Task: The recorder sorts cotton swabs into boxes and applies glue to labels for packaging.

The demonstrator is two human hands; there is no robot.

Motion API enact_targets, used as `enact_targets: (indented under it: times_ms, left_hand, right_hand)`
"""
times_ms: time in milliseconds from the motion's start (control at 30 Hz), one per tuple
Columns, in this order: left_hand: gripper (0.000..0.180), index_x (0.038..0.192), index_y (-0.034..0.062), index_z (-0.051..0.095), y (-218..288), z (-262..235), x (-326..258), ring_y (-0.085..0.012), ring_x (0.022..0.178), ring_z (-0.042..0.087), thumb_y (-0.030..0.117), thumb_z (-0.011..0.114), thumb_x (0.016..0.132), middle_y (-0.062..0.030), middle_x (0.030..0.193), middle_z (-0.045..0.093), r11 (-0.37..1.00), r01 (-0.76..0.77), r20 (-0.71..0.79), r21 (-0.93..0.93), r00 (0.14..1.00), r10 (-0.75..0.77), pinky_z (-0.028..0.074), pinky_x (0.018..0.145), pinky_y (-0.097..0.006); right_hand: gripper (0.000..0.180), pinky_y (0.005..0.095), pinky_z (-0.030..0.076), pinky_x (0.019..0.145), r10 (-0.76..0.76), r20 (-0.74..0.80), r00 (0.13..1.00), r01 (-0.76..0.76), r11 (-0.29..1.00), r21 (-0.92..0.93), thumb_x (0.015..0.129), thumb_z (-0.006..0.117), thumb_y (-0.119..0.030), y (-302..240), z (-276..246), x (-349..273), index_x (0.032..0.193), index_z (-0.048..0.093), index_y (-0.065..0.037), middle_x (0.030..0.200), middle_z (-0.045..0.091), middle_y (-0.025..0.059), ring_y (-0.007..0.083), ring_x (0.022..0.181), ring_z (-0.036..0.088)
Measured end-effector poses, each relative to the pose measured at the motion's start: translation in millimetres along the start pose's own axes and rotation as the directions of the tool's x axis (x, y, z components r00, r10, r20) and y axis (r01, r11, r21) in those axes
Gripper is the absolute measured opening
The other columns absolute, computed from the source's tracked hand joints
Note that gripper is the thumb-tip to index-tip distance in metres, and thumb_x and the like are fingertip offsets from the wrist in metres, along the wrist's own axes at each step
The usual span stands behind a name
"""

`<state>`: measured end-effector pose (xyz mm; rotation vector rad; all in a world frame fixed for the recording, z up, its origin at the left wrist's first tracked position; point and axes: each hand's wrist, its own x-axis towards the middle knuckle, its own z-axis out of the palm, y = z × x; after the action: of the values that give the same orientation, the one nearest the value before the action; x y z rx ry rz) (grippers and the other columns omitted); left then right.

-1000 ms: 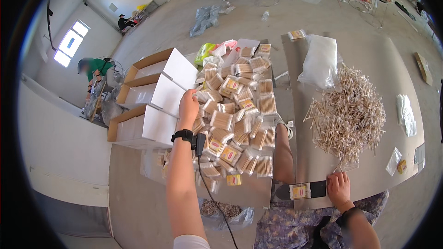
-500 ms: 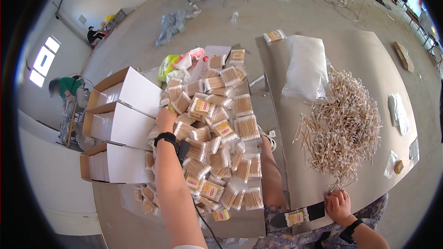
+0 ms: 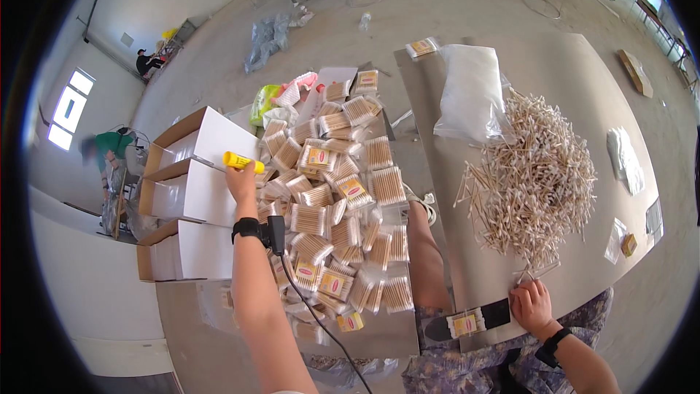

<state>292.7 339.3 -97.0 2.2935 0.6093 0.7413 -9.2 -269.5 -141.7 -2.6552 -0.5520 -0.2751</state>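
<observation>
My left hand [image 3: 242, 185] is closed round a yellow glue stick [image 3: 243, 162], raised in front of the white cartons. Below it and to the right spreads a heap of clear packs of cotton swabs [image 3: 310, 219], some with yellow labels. My right hand [image 3: 531, 305] rests with curled fingers at the near edge of the right-hand board; what they grip, if anything, is hidden. A few loose swabs [image 3: 538, 271] lie just beyond its fingertips. Beside that hand, a labelled swab pack [image 3: 465, 323] lies on a black strip [image 3: 498, 314].
Three open cartons [image 3: 191, 251] line the left side. A large pile of loose swabs [image 3: 536, 182] covers the middle of the right board [image 3: 583, 66], with a filled clear bag [image 3: 472, 91] behind it. Plastic bags [image 3: 625, 160] lie at right. A person in green [image 3: 113, 147] is at far left.
My left hand has come up and left out of the pack heap, bringing the glue stick into plain sight. My right hand stays in place. The view has shifted slightly.
</observation>
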Motion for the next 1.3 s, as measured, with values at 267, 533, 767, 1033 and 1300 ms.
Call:
enact_targets:
  times_ms: [267,533,767,1033,1300]
  left_hand:
    - [0.024,0.102,0.0006,0.055,120.4,-81.4,-101.0,-0.0153,0.082,0.061,0.021,0.061,0.092,-0.0087,0.091,0.063,0.850,-0.157,-0.099,-0.503,0.987,0.124,0.047,0.076,-0.027]
    - [0.046,0.126,0.0008,0.042,221.5,19.9,-227.9,-0.0216,0.115,0.055,0.035,0.046,0.097,-0.0164,0.120,0.058,0.277,0.652,0.703,-0.706,0.692,0.163,0.044,0.093,-0.034]
    - [0.036,0.094,0.0072,0.054,217.2,159.9,-242.1,-0.0110,0.077,0.048,0.043,0.050,0.093,-0.0007,0.085,0.051,0.507,0.527,0.565,-0.682,0.820,-0.091,0.040,0.072,-0.027]
    - [0.043,0.096,0.0065,0.054,138.1,159.3,-204.9,-0.0114,0.075,0.049,0.049,0.049,0.092,-0.0009,0.084,0.052,0.637,0.450,0.557,-0.626,0.830,-0.038,0.040,0.069,-0.027]
    - [0.043,0.091,0.0052,0.060,131.2,151.9,-197.9,-0.0113,0.072,0.053,0.047,0.050,0.092,-0.0014,0.080,0.057,0.583,0.482,0.537,-0.654,0.838,-0.091,0.041,0.065,-0.027]
  right_hand:
    - [0.023,0.0374,0.048,0.074,-0.002,-0.035,0.999,0.002,1.000,0.018,0.070,0.063,-0.002,4.7,-0.2,-1.6,0.091,0.056,-0.008,0.086,0.054,0.0071,0.0264,0.081,0.056]
    - [0.021,0.0360,0.047,0.079,-0.006,-0.033,0.999,0.006,1.000,-0.010,0.071,0.061,-0.007,6.8,-1.1,-2.9,0.092,0.057,-0.008,0.090,0.054,0.0059,0.0250,0.088,0.055]
    - [0.022,0.0362,0.048,0.077,-0.018,-0.003,1.000,0.018,1.000,0.006,0.069,0.062,-0.007,1.3,-0.2,-2.0,0.090,0.058,-0.009,0.090,0.055,0.0058,0.0247,0.087,0.055]
    - [0.024,0.0378,0.048,0.077,0.010,-0.015,1.000,-0.010,1.000,0.008,0.068,0.064,-0.002,4.7,-1.7,0.3,0.091,0.058,-0.008,0.088,0.054,0.0061,0.0258,0.083,0.055]
    - [0.025,0.0387,0.046,0.072,-0.014,-0.016,1.000,0.014,1.000,0.004,0.069,0.062,-0.001,-0.3,-1.2,3.0,0.092,0.055,-0.008,0.087,0.053,0.0071,0.0273,0.079,0.054]
